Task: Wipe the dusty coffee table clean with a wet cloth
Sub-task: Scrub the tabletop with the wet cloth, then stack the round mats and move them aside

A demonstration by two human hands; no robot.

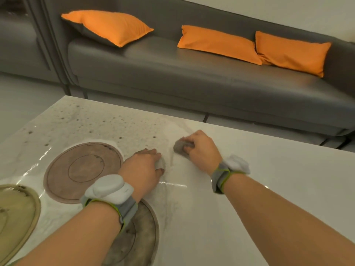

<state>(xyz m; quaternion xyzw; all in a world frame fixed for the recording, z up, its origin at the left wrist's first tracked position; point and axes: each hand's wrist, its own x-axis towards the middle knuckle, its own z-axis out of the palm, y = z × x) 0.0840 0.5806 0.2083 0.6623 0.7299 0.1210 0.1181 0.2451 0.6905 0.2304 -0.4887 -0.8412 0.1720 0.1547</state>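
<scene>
No legible text, label, brand mark, number or sign found anywhere in view. The white units on the two wristbands (109, 187) show plain housings with no readable marking. The round discs (83, 171) on the tabletop (269, 189) carry only concentric rings, no lettering. The orange cushions (219, 44) on the far sofa (172, 77) bear no tags or print.
</scene>
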